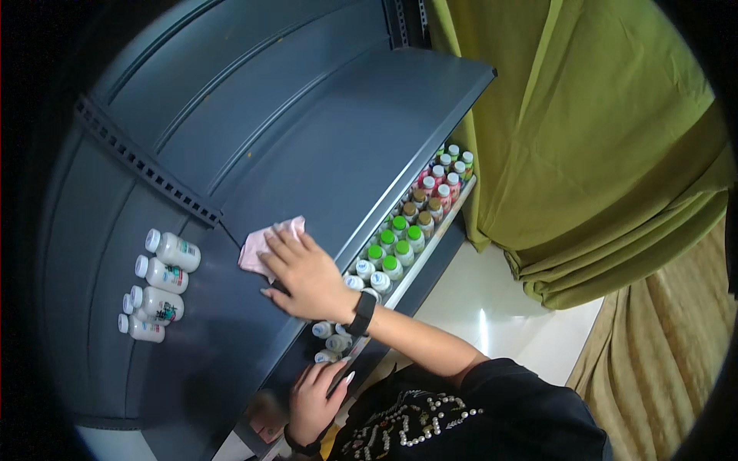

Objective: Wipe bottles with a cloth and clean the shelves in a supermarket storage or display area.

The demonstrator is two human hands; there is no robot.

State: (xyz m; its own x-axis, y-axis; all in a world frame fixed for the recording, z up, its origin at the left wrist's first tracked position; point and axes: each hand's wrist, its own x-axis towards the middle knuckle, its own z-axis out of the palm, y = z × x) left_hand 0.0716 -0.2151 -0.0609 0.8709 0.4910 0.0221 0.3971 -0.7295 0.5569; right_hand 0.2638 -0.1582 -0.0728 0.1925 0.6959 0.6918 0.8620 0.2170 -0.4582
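Note:
My right hand (314, 278) lies over a folded pink cloth (254, 252) and presses it onto the dark grey shelf (338, 146). Its fingers curve over the cloth, with the thumb off to the side. Left of the cloth, several white bottles (177, 251) with white caps lie or lean in a row towards the back panel. My left hand (314, 398) is lower down, beside the front edge of the lower shelf, fingers apart and holding nothing. A black band is on each wrist.
Below, a lower shelf holds rows of small bottles with green caps (396, 242), brown caps (419, 209) and white caps (443, 192) behind a pale front rail (430, 246). A slotted upright (146, 161) runs along the back panel. Green curtains (584, 138) hang at the right.

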